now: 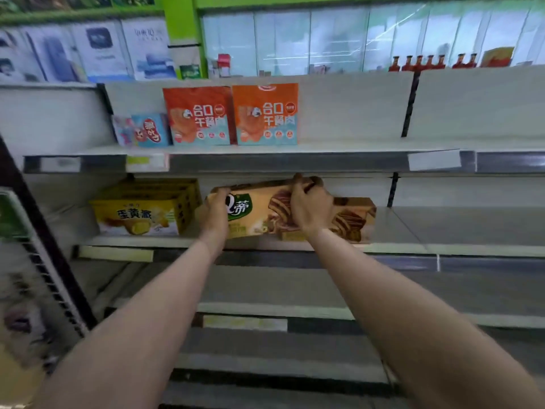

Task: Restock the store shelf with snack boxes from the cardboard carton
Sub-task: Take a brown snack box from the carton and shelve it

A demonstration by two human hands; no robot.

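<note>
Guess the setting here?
Most likely a grocery or convenience store aisle: tiered metal shelf with price-tag strips, packaged snack boxes facing out, and a row of red bottles up top.

Shelf (472, 228) right of brown box (354, 219) free; yellow box (141, 214) blocks left.

Pale metal shelving (442, 231) runs across the view in tiers with grey price rails (295, 162) along the front edges and dark slotted uprights (408, 104) against a white back panel. Above it, a bright green pillar (181, 22) stands between a wall of printed posters (97, 51) at the left and reflective glass panels (339, 39) at the right. A dark wire rack (50, 261) leans in along the left edge.
</note>
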